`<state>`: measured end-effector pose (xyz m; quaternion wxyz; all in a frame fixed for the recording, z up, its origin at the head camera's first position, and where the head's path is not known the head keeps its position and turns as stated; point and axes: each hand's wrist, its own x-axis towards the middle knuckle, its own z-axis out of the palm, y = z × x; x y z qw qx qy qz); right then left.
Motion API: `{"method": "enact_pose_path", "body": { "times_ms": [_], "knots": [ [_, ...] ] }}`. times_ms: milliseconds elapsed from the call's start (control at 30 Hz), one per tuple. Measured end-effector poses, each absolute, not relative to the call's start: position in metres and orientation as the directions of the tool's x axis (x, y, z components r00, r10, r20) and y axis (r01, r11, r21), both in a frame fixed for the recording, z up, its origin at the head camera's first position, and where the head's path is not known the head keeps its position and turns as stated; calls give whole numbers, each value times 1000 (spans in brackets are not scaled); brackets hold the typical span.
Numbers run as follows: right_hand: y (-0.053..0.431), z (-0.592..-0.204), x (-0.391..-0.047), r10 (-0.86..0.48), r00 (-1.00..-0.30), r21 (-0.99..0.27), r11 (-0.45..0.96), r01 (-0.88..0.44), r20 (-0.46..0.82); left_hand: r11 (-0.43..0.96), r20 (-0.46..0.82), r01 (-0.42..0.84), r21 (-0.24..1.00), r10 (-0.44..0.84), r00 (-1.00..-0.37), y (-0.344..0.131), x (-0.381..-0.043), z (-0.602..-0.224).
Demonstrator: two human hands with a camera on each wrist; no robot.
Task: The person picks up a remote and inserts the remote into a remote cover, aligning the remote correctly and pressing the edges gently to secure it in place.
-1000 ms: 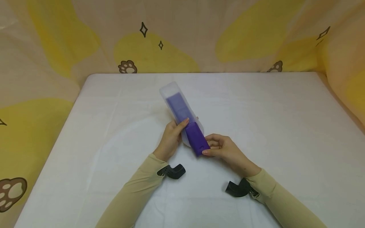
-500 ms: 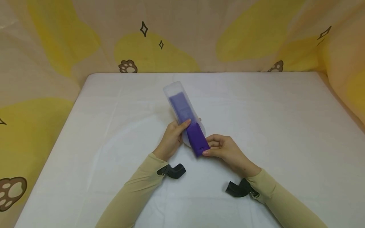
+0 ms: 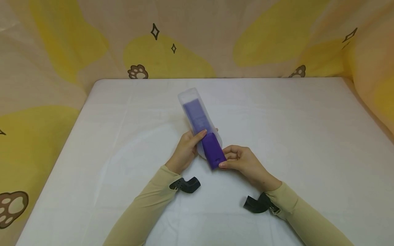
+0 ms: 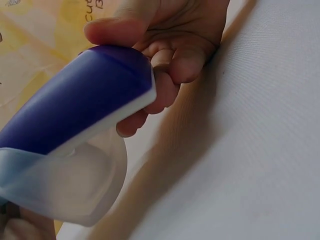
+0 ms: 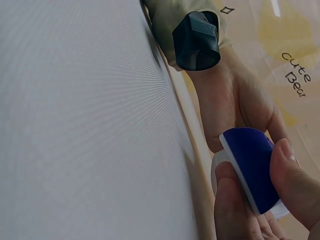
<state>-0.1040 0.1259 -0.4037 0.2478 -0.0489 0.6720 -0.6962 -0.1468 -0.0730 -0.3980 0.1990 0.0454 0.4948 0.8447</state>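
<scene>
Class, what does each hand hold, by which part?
The left hand grips the translucent cover around its nearer half; the right hand pinches the purple piece by its bare end.

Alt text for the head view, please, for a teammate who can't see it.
A purple object partly inside a translucent cover is held over a white table: the left hand grips it mid-length, the right hand pinches its exposed near end.

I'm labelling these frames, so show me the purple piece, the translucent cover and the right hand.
Purple piece (image 3: pixel 213 150), head view: middle of its uncovered part.
Translucent cover (image 3: pixel 198 118), head view: its middle, where purple shows through.
Right hand (image 3: pixel 247 163), head view: middle of the hand.
</scene>
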Motion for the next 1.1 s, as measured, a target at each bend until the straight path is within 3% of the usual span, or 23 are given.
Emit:
{"method": "enact_pose_path", "body": {
  "times_ms": [1100],
  "knots": [
    [125, -404, -103, -384, -884, -954, -25, 298, -266, -384, -117, -307, 871, 445, -888, -72, -145, -397]
  ]
}}
